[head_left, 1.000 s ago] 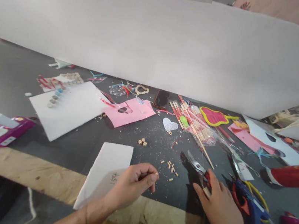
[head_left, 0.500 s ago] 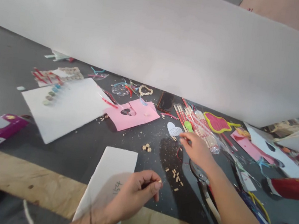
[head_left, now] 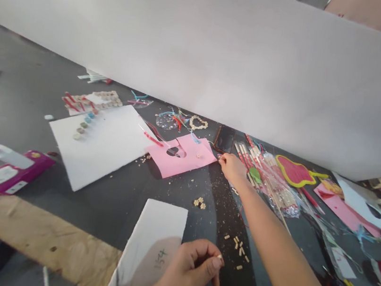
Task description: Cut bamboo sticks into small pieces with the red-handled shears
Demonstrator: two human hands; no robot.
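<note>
Pinching a tiny pale piece (head_left: 219, 258), the left hand (head_left: 195, 270) has its grip clamped; fingers mostly cover the piece, so its long axis is unclear. Wooden pegs (head_left: 241, 251) lie at two o'clock. Just past twelve, the right hand (head_left: 233, 169) has moved farther out, beside the pink paper (head_left: 191, 163); I cannot tell its grip's state.

the table (head_left: 112, 210) looks dark and matt, with a rough, unpainted wood board (head_left: 34, 229) along its edge. the white panel (head_left: 189, 57) is smooth and dull. the short bits (head_left: 240, 251) look like bare, matt wood. the pink sheet (head_left: 190, 164) seems to be flat paper, the phone (head_left: 224, 139) has a glossy face, and the clear bag (head_left: 290, 205) is shiny, crinkled plastic.
</note>
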